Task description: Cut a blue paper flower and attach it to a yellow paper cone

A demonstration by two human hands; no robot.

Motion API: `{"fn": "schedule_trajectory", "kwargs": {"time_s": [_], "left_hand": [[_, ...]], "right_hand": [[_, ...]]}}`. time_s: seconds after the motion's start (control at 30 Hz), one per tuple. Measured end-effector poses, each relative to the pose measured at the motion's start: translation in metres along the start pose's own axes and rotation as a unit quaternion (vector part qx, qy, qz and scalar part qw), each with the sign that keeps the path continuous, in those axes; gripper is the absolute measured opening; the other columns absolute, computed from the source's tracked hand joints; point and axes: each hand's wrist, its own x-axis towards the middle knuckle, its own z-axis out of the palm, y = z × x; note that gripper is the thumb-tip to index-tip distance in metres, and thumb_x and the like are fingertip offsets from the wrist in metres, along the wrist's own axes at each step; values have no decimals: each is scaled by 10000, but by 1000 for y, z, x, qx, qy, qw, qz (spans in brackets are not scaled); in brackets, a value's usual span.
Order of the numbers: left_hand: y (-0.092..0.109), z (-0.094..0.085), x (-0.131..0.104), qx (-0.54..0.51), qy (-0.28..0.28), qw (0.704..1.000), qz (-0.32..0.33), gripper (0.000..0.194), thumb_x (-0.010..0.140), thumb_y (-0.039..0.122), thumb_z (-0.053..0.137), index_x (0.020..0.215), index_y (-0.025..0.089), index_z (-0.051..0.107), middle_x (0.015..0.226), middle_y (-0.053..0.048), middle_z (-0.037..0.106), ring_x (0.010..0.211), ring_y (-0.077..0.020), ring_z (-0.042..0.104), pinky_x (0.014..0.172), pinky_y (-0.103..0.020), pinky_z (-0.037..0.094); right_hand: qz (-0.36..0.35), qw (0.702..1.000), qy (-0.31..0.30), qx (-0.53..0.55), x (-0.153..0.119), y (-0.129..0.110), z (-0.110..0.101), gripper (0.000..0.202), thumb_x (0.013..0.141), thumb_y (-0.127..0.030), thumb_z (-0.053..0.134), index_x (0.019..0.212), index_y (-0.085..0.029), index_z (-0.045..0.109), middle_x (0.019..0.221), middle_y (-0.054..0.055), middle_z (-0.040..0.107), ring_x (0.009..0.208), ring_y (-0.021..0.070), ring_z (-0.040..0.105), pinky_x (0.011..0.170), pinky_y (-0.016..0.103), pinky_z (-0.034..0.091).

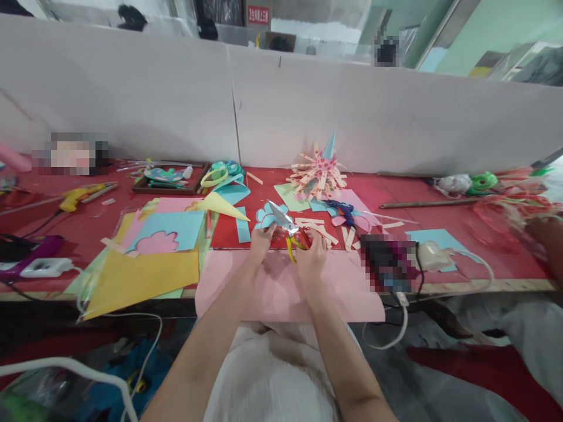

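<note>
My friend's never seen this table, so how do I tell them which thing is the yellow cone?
On the red table, find the left hand at the blue paper flower. Just beyond it and leftward lies the pale yellow cone, tip pointing right. Unlike the flat, darker yellow sheet nearby, it's rolled to a point.

Both hands forward (slightly apart)

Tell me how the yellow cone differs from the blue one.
The yellow cone lies on its side, tip pointing right; the blue cone stands nearly upright, tip up. The blue cone tops the pink spiky ball, while the yellow cone lies apart from it. The yellow cone looks larger than the blue cone. Both taper to a point.
</note>
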Motion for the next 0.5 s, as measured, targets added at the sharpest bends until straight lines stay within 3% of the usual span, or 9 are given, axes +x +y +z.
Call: {"fn": "schedule_trajectory", "kwargs": {"time_s": [0.13, 0.27, 0.4, 0.5], "left_hand": [[2, -2, 0, 46, 15, 999, 26, 198, 740, 261, 578, 578, 160, 628, 572, -39, 662, 625, -194, 640, 630, -295, 506], [1, -6, 1, 88, 21, 994, 55, 113, 769, 232, 584, 776, 148, 659, 779, -40, 680, 836, -204, 625, 768, -307, 496], [-2, -7, 2, 93, 10, 995, 39, 288, 842, 319, 549, 1062, 138, 589, 1075, -80, 608, 953, -209, 588, 825, -385, 499], [-4, -7, 2, 86, 9, 996, 31, 354, 862, 352, 521, 1159, 158, 527, 1173, -82, 552, 1000, -211, 568, 831, -416, 501]], "right_hand": [[-25, 997, -69, -9, -1, -1, 1, 457, 758, -148, 538, 1210, -180, 479, 1040, 103, 604, 955, 234, 552, 848, 395, 458], [-44, 987, -151, -16, 1, -4, 1, 604, 783, -146, 515, 1364, -218, 366, 1089, 98, 588, 961, 239, 539, 855, 404, 450], [-65, 976, -204, -25, 2, -3, 0, 608, 798, -101, 465, 1376, -271, 386, 978, 80, 555, 870, 219, 545, 790, 358, 472], [-76, 969, -232, -32, 0, -1, 0, 601, 796, -60, 424, 1342, -310, 444, 984, 79, 508, 835, 196, 547, 774, 336, 478]]}}
